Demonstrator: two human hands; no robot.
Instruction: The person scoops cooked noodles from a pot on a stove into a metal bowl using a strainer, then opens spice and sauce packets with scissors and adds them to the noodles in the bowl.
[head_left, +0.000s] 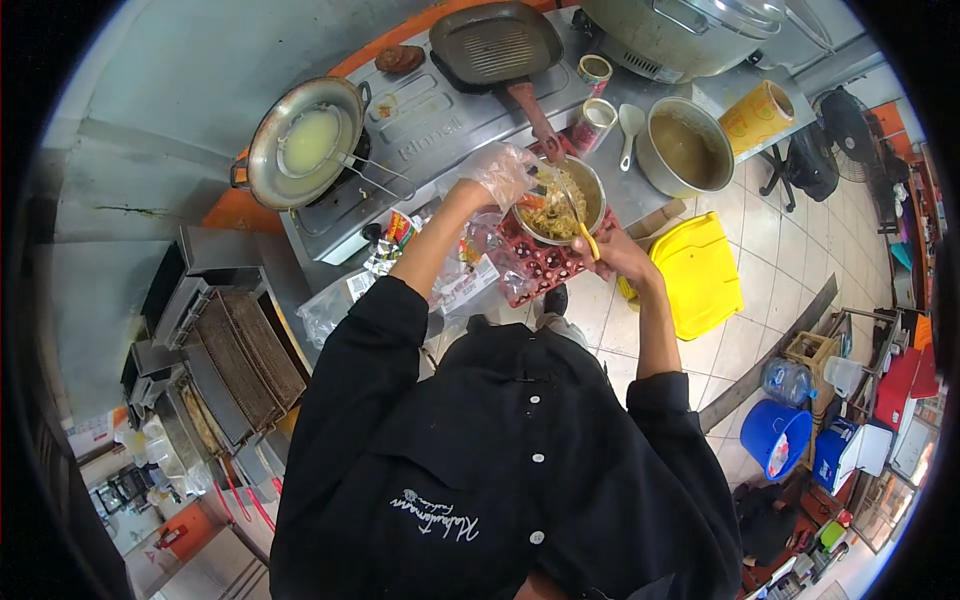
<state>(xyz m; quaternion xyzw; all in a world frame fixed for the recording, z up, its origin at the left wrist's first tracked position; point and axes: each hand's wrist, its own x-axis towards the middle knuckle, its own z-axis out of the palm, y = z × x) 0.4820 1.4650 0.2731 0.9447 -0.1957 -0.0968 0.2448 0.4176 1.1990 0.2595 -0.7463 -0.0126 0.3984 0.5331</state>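
My left hand (504, 176), in a clear plastic glove, reaches over the left side of a metal pot (599, 196) and grips a small orange-red piece (531, 201); the glove partly hides it. Pale yellow-brown shredded or noodle-like food (559, 214) fills the pot. From the right, my bare right hand (611, 253) holds scissors (585, 225) by their yellow handles, the blades lying over the food. A red plastic crate (544, 262) sits beneath the pot. The brown handle (534, 112) of a square grill pan (495, 43) points down to the pot's far rim.
Clear plastic packaging (480, 262) lies left of the crate. On the steel stove (412, 120) stands a wok with a strainer (307, 142). Open cans (596, 124), a white rice paddle (628, 131) and a pot of brown liquid (686, 146) are behind. A yellow lid (697, 274) is at right.
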